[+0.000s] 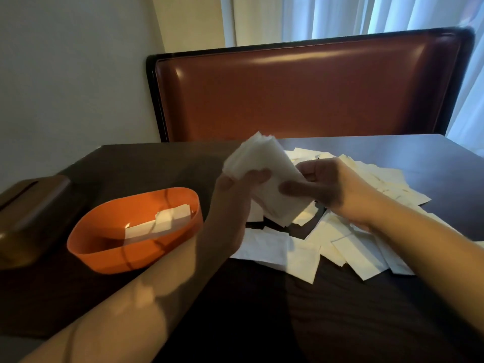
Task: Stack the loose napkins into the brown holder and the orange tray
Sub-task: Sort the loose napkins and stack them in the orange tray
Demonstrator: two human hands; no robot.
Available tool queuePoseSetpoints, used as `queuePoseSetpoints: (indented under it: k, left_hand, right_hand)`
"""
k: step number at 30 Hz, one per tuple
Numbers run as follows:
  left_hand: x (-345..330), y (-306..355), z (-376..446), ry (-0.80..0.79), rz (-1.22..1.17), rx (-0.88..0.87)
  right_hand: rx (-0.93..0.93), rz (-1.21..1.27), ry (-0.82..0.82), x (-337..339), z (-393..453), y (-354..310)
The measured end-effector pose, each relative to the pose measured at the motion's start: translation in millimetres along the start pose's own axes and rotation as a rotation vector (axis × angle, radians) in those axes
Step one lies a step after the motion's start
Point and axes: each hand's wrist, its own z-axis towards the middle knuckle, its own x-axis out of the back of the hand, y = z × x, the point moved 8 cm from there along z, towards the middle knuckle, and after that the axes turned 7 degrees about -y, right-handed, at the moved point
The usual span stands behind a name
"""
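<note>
Both hands hold one thick stack of white napkins [264, 176] tilted above the dark wooden table [262, 310], over the near edge of the scattered pile. The left hand [235, 195] grips the stack from its left side, thumb curled over the front face and the other fingers hidden behind the paper. The right hand [322, 184] pinches the stack's right edge, its thumb lying flat across the front and its fingers curled round the back. Beneath and to the right of the hands, loose napkins [348, 231] lie overlapping in a wide heap across the tabletop, some spilling toward the near side. Left of the left forearm sits the orange tray [99, 258], an oval tub with a few white napkins [159, 221] lying loosely inside it. Just beside the tray, at the table's left edge, rests the brown holder [28, 213]; its contents cannot be seen. Behind the table stands a reddish-brown padded seat back [301, 93], with pale curtains [340, 17] beyond it.
</note>
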Motion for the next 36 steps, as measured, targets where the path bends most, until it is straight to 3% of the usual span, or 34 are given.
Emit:
queuePoseSetpoints:
  k: [4, 9, 17, 21, 36]
  left_hand:
    - [21, -9, -29, -0.071, 0.259, -0.005]
    - [27, -43, -43, -0.195, 0.301, 0.228]
    - [22, -40, -36, -0.136, 0.346, 0.12]
    - [20, -44, -36, -0.158, 0.326, 0.176]
    - [12, -47, -38, -0.234, 0.324, 0.176]
  right_hand:
    - [0.019, -0.218, -0.014, -7, -13, 12]
    - [-0.174, -0.114, -0.15, -31, -29, 59]
    - [-0.089, -0.139, -0.01, -23, -25, 52]
    - [-0.106, -0.3, -0.101, -30, -21, 61]
    - [-0.018, -0.27, -0.072, -34, -19, 56]
